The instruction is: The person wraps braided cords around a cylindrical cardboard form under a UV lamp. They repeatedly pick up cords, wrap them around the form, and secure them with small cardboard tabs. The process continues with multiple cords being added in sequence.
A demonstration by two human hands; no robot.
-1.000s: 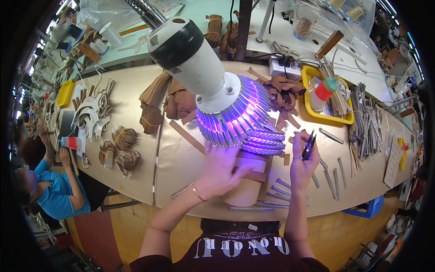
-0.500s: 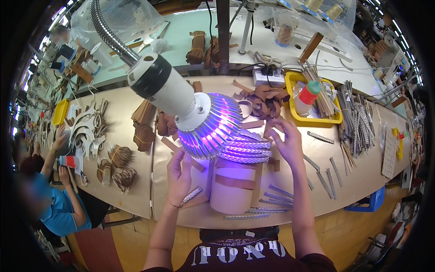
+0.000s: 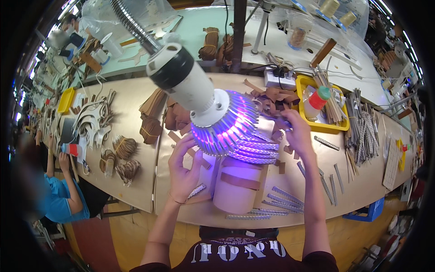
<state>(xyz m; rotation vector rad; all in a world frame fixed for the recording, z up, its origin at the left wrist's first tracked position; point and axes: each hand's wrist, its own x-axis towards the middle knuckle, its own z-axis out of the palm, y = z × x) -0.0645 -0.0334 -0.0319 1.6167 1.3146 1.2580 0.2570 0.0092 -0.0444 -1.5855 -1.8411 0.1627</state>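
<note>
A lit lamp (image 3: 226,122) with a finned, purple-glowing head hangs over the work and hides part of it. Under it, several pale braided strips (image 3: 258,148) lie bunched on top of a tan cylinder (image 3: 235,192) with a brown band (image 3: 236,181) round it. My left hand (image 3: 185,170) is beside the lamp head, fingers apart, fingertips close to its rim; nothing shows in it. To the right of the lamp, my right hand (image 3: 297,131) is closed by the brown leather strips (image 3: 276,99), its fingers round something small and dark that I cannot make out.
Loose braided strips (image 3: 283,199) lie right of the cylinder. A yellow tray (image 3: 324,128) holds a red-and-green-topped bottle (image 3: 317,103). Grey strip bundles (image 3: 362,131) lie farther right. Brown bundles (image 3: 150,129) sit left. A co-worker in blue (image 3: 68,199) works at far left.
The view has shifted, so the lamp and table appear farther right. My right hand has moved up toward the brown strips and its fingers have closed. My left hand stays beside the lamp.
</note>
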